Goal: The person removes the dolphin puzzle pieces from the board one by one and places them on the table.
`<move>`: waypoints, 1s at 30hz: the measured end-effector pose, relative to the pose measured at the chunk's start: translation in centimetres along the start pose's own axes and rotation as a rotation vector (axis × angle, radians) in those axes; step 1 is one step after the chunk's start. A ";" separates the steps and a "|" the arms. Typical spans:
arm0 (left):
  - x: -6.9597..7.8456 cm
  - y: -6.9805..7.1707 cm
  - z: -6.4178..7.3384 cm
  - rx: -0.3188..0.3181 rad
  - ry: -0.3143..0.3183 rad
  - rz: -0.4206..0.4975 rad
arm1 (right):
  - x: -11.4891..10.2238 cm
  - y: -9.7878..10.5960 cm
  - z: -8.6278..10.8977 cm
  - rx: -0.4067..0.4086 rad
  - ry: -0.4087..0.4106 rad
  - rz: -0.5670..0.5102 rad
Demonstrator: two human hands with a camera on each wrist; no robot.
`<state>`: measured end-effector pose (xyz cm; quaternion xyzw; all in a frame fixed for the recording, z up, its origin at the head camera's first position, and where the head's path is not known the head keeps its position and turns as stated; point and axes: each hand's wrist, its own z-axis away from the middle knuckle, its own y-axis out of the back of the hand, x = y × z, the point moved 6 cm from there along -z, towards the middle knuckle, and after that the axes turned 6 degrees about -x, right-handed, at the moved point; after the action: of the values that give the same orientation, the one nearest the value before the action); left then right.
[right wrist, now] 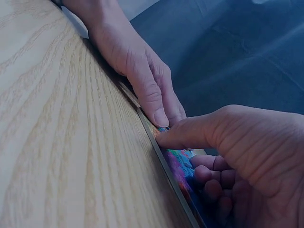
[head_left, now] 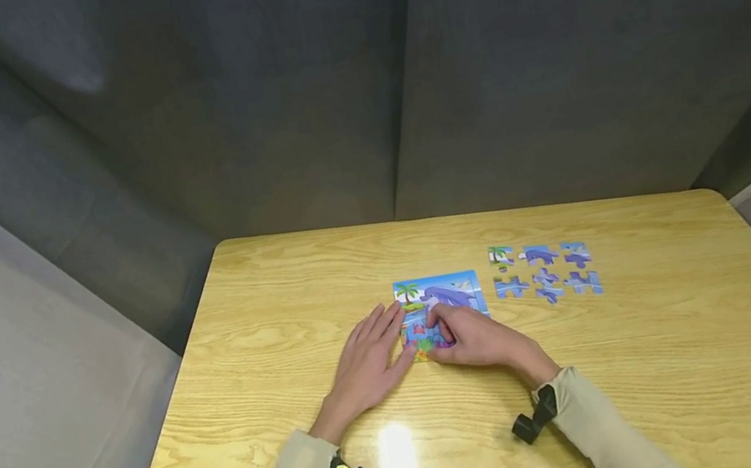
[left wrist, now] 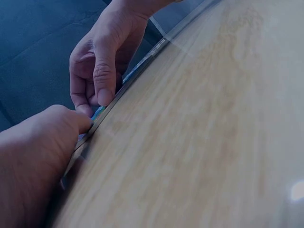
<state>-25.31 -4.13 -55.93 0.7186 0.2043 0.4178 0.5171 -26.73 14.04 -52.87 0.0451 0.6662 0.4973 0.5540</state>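
A square picture puzzle (head_left: 461, 281) with a palm tree, a purple dolphin and sea life lies on the table. My left hand (head_left: 365, 361) rests at its left side, fingers extended, with the fingertips and thumb at the edge. Over the puzzle's lower part is my right hand (head_left: 479, 335), its fingers curled and its thumb reaching to the front edge. In the right wrist view, colourful printed surface (right wrist: 178, 159) shows between that thumb and the curled fingertips. I cannot tell whether a loose piece is pinched there.
Several loose jigsaw pieces lie in two rows right of the puzzle, among them a palm tree piece (head_left: 501, 256) and a dolphin piece (head_left: 539, 255). The wooden table (head_left: 268, 302) has grey curtains (head_left: 296, 115) behind it and panels at both sides.
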 end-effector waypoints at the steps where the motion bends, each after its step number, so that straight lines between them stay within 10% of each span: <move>1: 0.0 0.1 0.0 0.001 -0.001 0.003 | 0.0 0.0 0.0 -0.002 0.001 -0.003; 30: -0.1 -0.1 -0.1 0.000 0.020 0.002 | -0.1 0.0 -0.1 -0.019 0.053 -0.024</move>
<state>-25.42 -4.10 -56.00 0.7147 0.2089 0.4252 0.5146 -26.78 13.94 -52.78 0.0186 0.6762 0.4980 0.5426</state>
